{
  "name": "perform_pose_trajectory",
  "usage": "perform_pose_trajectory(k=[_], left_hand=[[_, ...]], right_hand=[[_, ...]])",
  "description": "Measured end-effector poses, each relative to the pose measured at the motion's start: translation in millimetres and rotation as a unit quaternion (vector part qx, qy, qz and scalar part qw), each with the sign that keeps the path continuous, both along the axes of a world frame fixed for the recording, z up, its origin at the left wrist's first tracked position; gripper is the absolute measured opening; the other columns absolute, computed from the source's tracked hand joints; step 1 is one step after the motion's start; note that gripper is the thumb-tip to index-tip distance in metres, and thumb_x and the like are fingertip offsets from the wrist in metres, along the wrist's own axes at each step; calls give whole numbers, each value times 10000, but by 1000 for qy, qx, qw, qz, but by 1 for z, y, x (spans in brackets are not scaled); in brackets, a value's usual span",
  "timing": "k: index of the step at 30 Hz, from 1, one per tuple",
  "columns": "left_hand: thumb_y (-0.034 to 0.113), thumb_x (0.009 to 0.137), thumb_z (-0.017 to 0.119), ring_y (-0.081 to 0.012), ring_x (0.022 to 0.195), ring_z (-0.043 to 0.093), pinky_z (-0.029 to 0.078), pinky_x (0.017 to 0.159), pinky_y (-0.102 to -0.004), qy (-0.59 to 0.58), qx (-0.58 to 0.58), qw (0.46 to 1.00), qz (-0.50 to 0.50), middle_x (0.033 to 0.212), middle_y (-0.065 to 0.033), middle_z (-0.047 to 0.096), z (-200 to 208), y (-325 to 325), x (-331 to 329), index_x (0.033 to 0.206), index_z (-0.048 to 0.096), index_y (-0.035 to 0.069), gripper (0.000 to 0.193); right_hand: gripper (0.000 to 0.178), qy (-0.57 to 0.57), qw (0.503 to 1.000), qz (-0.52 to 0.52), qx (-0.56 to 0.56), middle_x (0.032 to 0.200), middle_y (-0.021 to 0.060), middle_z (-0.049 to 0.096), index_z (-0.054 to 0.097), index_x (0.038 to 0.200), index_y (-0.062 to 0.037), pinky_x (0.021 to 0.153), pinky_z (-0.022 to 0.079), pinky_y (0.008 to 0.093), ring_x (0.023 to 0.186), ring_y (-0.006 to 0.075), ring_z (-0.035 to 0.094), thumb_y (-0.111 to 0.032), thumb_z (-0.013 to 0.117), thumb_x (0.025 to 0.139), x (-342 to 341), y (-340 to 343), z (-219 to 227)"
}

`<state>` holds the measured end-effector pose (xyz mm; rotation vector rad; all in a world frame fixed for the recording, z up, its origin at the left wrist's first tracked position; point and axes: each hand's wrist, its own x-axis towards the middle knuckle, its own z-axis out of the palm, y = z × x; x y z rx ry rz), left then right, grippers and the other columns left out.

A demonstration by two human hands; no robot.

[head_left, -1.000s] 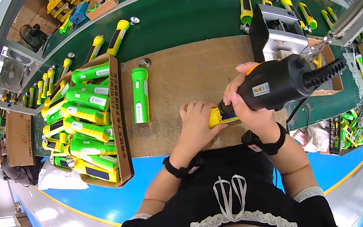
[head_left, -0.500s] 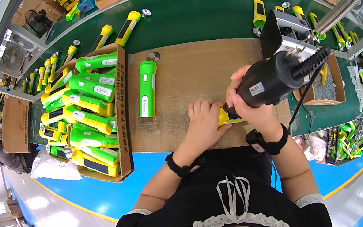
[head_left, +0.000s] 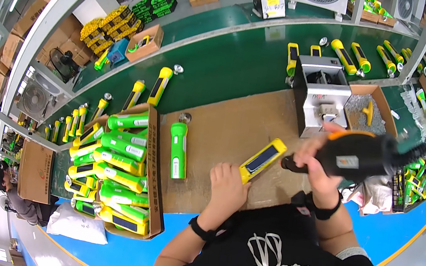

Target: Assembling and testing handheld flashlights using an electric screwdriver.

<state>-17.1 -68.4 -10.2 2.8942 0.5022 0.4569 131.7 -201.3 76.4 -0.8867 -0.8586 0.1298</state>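
My left hand (head_left: 227,190) is closed around the lower end of a yellow flashlight (head_left: 264,160), which lies slanted on the cardboard with its dark solar panel up. In my right hand (head_left: 319,167) is a black electric screwdriver (head_left: 356,158), tilted so that its tip end points left, apart from the flashlight. Just beyond the right hand stands a grey-and-black boxy machine (head_left: 315,88). To the left, a green flashlight (head_left: 178,152) lies on the cardboard sheet (head_left: 214,127), its reflector piece (head_left: 184,118) at the far end.
A carton (head_left: 155,190) heaped with green and yellow flashlights stands at the left edge of the sheet. At right, an open box (head_left: 387,107) holds small metal pieces and a yellow part. More flashlights line the green bench (head_left: 247,60). Far left sits another person (head_left: 18,202).
The screwdriver has lifted off the flashlight and swung right, tilting over, with my right hand. The flashlight's panel now shows. My view has shifted, revealing more of the far bench.
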Motion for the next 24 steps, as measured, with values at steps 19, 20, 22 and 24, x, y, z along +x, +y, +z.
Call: perform_pose_trajectory(k=[19,20,22,24], left_hand=[[396,788,629,-414,1079,453,322,894,-551,81,-3,954,290,1151,-283,475,24,85,25,1125,577,64,475],[374,775,654,-412,1049,464,346,865,-538,36,114,934,337,1142,-275,468,10,87,-1,1155,561,72,494],[292,763,679,-401,1003,495,406,823,-487,87,99,915,382,1098,-259,476,0,92,-36,1294,449,130,601],[274,763,678,-400,960,515,426,804,-468,79,26,933,351,1046,-255,489,-6,92,-58,1330,407,152,640]], right_hand=[[574,-19,981,-187,-38,724,66,499,299,1254,12,612,462,310,614,161,522,-96,642,807,47,-61,-44],[570,-21,980,-198,-10,726,65,497,302,1257,11,614,462,314,615,161,519,-91,640,809,56,-59,-41],[571,-23,972,-232,29,733,66,498,304,1263,16,614,463,323,618,162,518,-79,638,809,74,-54,-35],[540,-28,966,-251,61,730,67,528,325,1245,36,615,463,299,628,153,540,-43,627,804,91,-46,-25]])
